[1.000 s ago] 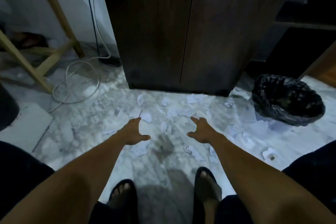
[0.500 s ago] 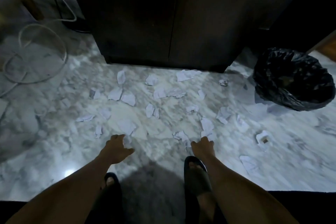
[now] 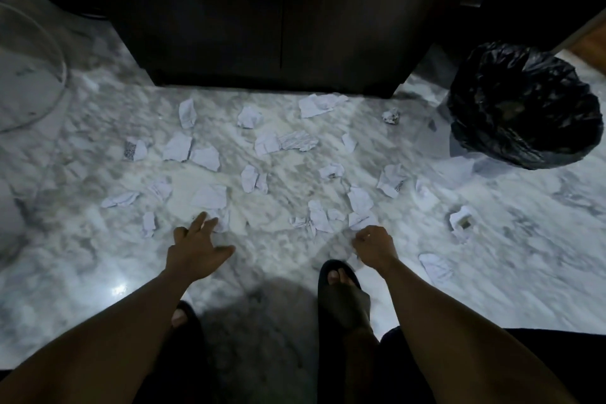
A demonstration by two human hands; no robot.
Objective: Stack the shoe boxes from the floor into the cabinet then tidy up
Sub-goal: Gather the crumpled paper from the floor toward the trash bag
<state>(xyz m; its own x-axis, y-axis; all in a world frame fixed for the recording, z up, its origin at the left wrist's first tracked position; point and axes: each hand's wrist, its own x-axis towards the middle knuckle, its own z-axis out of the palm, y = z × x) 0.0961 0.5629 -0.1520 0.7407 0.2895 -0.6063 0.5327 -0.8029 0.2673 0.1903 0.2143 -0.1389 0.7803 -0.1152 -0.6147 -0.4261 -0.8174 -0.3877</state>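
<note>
I am bent over a glossy white-and-grey marbled stone floor (image 3: 492,272), which catches a small bright glare spot near my left foot. Torn and crumpled scraps of white paper (image 3: 210,195) lie scattered across it, from just in front of my hands to the foot of the tall dark brown wooden cabinet (image 3: 262,16) at the far side. The cabinet's two doors are closed, a thin seam running down between them, so I cannot see any shoe boxes; none lie on the floor.

My left hand (image 3: 195,252) reaches out low over the floor with fingers spread wide, its tips at the near edge of one flat scrap. My right hand (image 3: 375,248) has its fingers curled downward over scraps just beyond my right foot; I cannot tell whether it is pinching any paper.

To the far right stands a round bin lined with a crinkled black plastic bag (image 3: 524,105), beside the cabinet's corner. At the far left, a pale looped cable (image 3: 49,43) lies on the floor. My feet, in dark open-toed sandals (image 3: 341,292), are planted near the bottom.
</note>
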